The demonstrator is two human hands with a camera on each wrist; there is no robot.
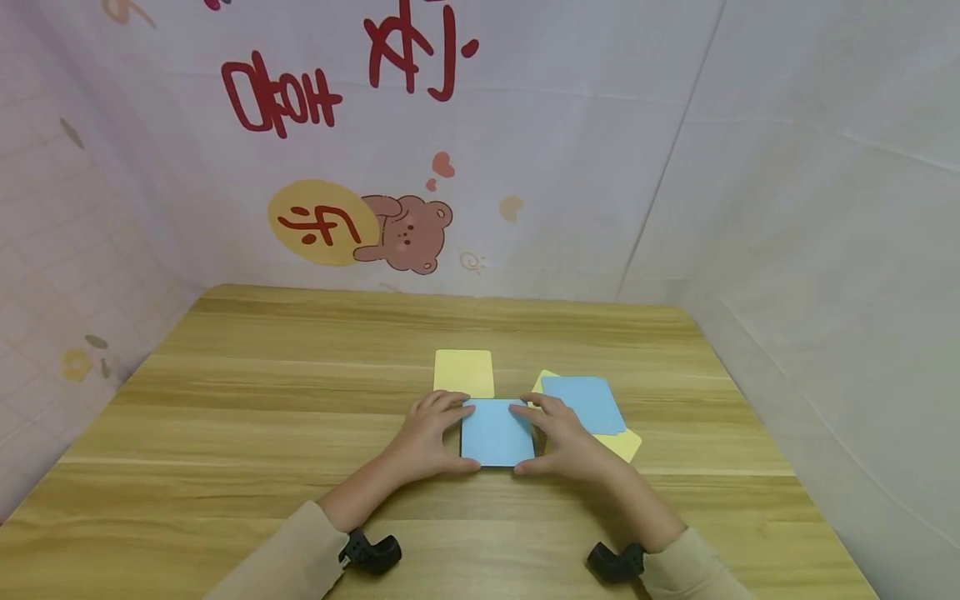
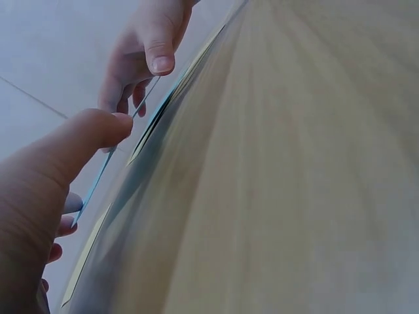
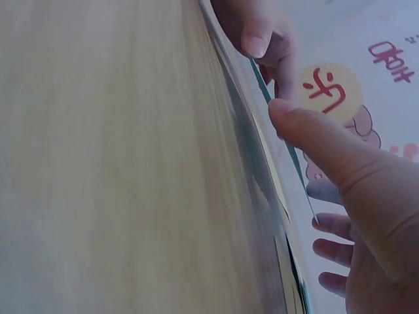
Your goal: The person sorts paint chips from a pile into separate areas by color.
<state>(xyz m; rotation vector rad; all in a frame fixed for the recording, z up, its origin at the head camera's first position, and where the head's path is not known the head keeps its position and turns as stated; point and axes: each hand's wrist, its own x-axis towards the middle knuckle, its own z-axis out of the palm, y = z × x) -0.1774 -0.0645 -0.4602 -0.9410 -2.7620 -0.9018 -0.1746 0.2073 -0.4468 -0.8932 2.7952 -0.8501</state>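
A square blue card (image 1: 498, 433) is held between both hands, seen edge-on and raised above the table in the two wrist views. My left hand (image 1: 431, 437) grips its left side, thumb at the near corner and fingers at the far corner. On the right side, my right hand (image 1: 562, 437) holds it the same way. Just beyond the left fingers lies a yellow card (image 1: 463, 372), flat on the wood. Beside the right hand, blue cards (image 1: 583, 404) lie on top of yellow cards (image 1: 628, 445) set at an angle; the hand partly covers this pile.
The wood-grain table (image 1: 262, 400) extends to both sides of the hands. Behind it hangs a white cloth (image 1: 570, 150) with red characters and a printed bear (image 1: 412, 233); white cloth also borders the left and right. Black devices (image 1: 371, 552) sit at both wrists.
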